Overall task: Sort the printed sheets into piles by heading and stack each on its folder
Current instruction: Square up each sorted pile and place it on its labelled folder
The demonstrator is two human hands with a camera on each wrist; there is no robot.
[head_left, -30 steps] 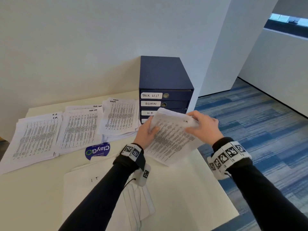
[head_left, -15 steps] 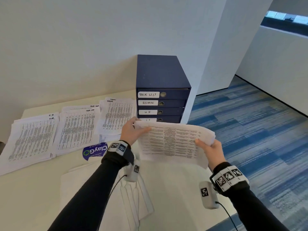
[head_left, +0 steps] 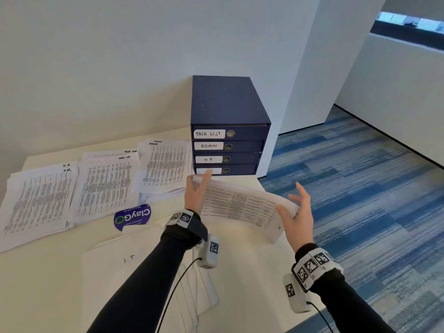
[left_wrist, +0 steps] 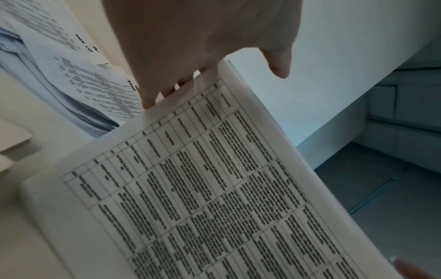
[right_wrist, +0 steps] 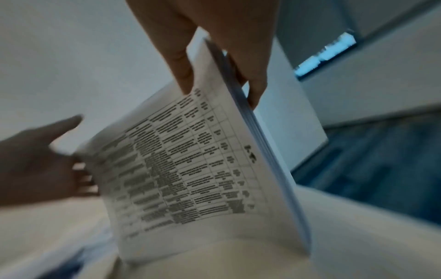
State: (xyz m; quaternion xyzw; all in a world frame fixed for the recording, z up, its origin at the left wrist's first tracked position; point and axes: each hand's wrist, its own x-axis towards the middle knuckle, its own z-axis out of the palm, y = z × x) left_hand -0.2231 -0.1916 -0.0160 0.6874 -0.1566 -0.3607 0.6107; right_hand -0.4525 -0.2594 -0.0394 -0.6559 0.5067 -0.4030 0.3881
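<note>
A dark blue drawer unit (head_left: 229, 121) stands at the far right corner of the table (head_left: 36, 284), against the wall. All four drawers are closed, so their contents cannot be seen; the labels read TASK LIST, ADMIN and H R, and the lowest label is partly hidden behind the held sheets.

Both hands hold a bundle of printed sheets (head_left: 242, 205) in the air just in front of the unit, over the table's right edge, bowed between them. The left hand (head_left: 195, 197) supports its far left end with the fingers under the paper and the thumb raised clear above. The right hand (head_left: 299, 216) pinches the near right end, thumb on the printed face and fingers spread behind.

Only the right wrist view shows the bundle's thickness, many sheets edge-on, and a small heading by that edge, too blurred to read. The left wrist view shows the table grid.

Along the far left edge lie three piles: H R pile (head_left: 38, 200), TASK LIST pile (head_left: 107, 186) and ADMIN pile (head_left: 165, 167). A blue ClayGo sticker (head_left: 132, 217) sits near them, and a white folder marked I.T (head_left: 129, 260) lies under the left forearm.
</note>
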